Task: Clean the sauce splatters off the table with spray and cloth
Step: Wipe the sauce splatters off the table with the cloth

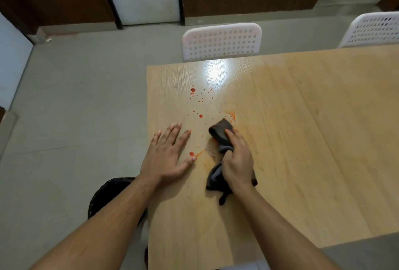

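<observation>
On table [302, 140], right hand [237, 161] clutching cloth [220, 131]

Table [291, 140]: pale wood-grain laminate, smooth, semi-gloss, glare patch beyond the hands. Cloth [220, 133] gripped in right hand [237, 161]: dark grey, soft, matt. Sauce splatters [192, 90] wet, glossy red. Chair [222, 40] past the hands: white perforated plastic.

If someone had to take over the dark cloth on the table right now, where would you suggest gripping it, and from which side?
Probably the far end of the dark cloth, approached from above on the table's far side. That folded end sticks out past the fingers of the right hand, which is clenched round the bunched middle; the near tail is partly hidden under the wrist. The left hand lies flat beside it, clear of that end.
</observation>
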